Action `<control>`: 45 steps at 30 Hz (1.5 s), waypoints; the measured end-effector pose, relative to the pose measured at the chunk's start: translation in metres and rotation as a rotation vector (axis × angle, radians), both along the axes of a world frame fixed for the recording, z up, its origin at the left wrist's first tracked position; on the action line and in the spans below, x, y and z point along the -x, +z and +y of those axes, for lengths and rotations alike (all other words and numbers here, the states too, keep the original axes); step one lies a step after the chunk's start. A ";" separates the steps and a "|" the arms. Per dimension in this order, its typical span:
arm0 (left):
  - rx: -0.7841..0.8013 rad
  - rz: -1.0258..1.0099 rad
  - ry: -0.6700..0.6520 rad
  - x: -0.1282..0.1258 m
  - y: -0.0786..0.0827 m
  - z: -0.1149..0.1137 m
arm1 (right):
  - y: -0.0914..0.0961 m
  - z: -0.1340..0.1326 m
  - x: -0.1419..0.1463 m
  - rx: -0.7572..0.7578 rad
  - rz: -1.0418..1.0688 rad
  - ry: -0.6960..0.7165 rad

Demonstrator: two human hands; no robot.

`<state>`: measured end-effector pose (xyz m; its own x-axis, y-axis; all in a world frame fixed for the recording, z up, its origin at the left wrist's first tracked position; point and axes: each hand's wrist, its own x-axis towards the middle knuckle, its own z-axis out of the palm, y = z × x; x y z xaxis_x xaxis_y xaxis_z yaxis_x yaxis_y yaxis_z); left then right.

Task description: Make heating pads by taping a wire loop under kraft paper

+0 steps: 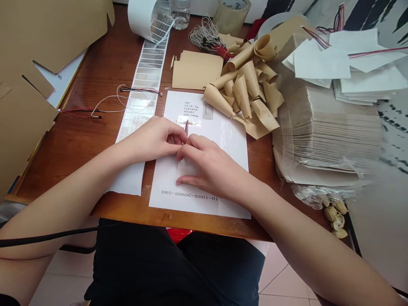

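Both my hands meet over a printed white sheet (232,170) on the wooden table. A thin red and black wire (187,127) runs down from a clear tape strip (194,122) on the sheet to my fingertips. My left hand (156,136) is closed, its fingers pinched at the wire's lower end. Beside it, my right hand (210,163) has bent fingers pressed together at the same spot, while its thumb lies apart, lower down. What the right fingertips hold is hidden. A small white paper piece (185,171) lies under the right hand.
Left lies a label strip (148,70) from a roll (140,19), with loose wires (140,90) across it. Behind the sheet are brown cards (197,70), rolled brown papers (248,80) and a wire bundle (208,38). A bagged card stack (328,127) stands right, near nutshells (338,219).
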<state>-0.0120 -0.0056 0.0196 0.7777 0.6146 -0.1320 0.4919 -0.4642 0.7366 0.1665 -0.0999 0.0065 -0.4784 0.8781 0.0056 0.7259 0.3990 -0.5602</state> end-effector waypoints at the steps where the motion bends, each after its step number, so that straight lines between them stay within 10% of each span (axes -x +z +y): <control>1: -0.026 -0.009 -0.005 -0.001 0.000 0.000 | 0.001 0.000 0.000 0.004 -0.018 -0.002; 29: -0.393 0.143 0.076 0.001 -0.017 0.001 | -0.003 -0.003 -0.004 -0.002 -0.417 -0.382; 45: -0.491 0.041 -0.372 -0.002 -0.011 -0.033 | 0.007 0.015 -0.032 0.093 -0.366 -0.537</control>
